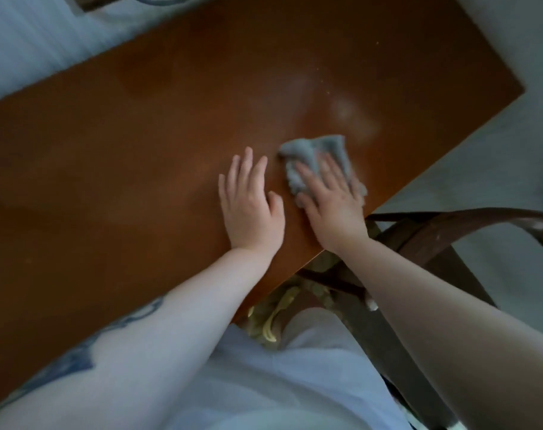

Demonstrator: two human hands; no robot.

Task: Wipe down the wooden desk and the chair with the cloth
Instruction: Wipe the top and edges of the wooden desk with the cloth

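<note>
- The right hand lies flat on the cloth, fingers straight and slightly spread, pressing it onto the wooden desk; nothing is pinched or curled around
- The cloth sits on the tabletop near its right end, close to the near edge, bunched and sticking out ahead of the fingertips toward the far edge
- The left hand rests palm-down on bare wood just beside the cloth, fingers straight and relaxed, holding nothing; it looks like a brace only
- What the next stroke turns on: the unwiped run of the tabletop stretches away to the left of the cloth along the desk's long axis, and a pale hazy smear lies just beyond the cloth toward the far right corner; the right hand is the nearer one to that patch
- The cloth is grey, soft, fuzzy and crumpled; it should slide easily under flat pressure
- The desk is smooth reddish-brown wood with a dull sheen and a few tiny pale specks near the smear
- The chair stands off the near right corner, dark curved wood, seemingly not yet wiped
</note>
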